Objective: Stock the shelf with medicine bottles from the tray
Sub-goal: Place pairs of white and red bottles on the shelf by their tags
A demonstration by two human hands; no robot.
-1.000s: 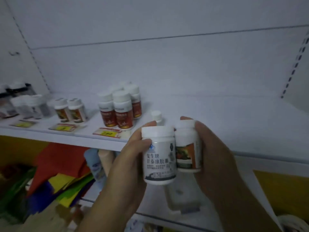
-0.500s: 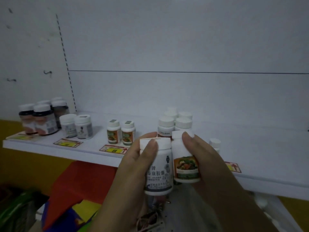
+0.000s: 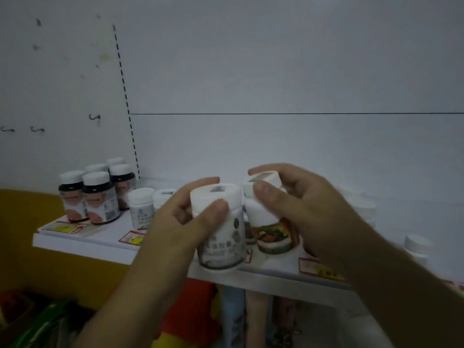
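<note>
**Fingers clamped on two bottles, both now up at shelf height**

Fingers (image 3: 213,209) of the left hand (image 3: 175,227) are wrapped tight round a white bottle with a grey label (image 3: 221,237), thumb pressed across its cap. The right hand (image 3: 308,209) is closed on a second one, the orange-label bottle (image 3: 271,232), pinched near the cap. The two bottles are touching, side by side, right in front of the shelf (image 3: 82,247).

What's changed: a second ago both bottles sat lower, below the shelf lip; now they've risen level with the board and are tipping forward, and the view has swung left so the dark bottles (image 3: 98,197) at the far end show clearly. My read is that placement is close, with neither bottle down yet. The tray isn't in view.

Labels: motion blur eats most of it. The grey label carries Chinese characters, too smeared to read here. The orange one shows a picture of what looks like mixed vegetables, no legible text. A small white bottle (image 3: 141,209) standing behind the left hand seems to match the grey-label one. Yellow-and-red price tags (image 3: 130,238) line the shelf edge, writing unreadable.
</note>
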